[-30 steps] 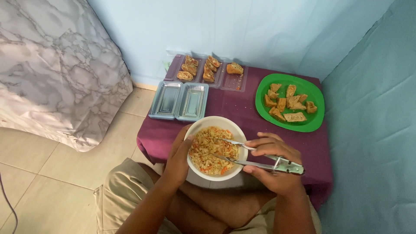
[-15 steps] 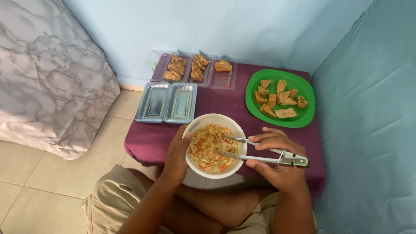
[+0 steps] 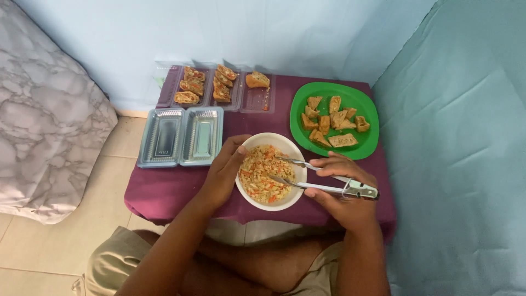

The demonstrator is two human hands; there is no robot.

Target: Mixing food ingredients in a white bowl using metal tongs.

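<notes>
Two hands work at one white bowl (image 3: 285,143) of shredded filling, which sits on the near edge of a small table covered in a purple cloth (image 3: 164,189), pushed against a pale blue wall, with beige floor tiles below and a marbled grey cover to the left. The left hand (image 3: 224,172) cups the bowl's left rim, its fingers (image 3: 236,147) curled together against the outside wall. The right hand (image 3: 345,189) is closed around the handles of metal tongs (image 3: 323,178), thumb on top, fingers wrapped beneath. The tongs' two arms stand a little apart and their tips lie in the filling, just left of the right fingertips. Beyond the right hand's fingers, well clear of them, a green plate (image 3: 367,145) holds cut fried pieces. Beyond the left hand's fingers lie two empty clear trays (image 3: 181,137) side by side, near the knuckles. Farther back, against the wall, more clear trays (image 3: 252,98) hold filled rolls.
</notes>
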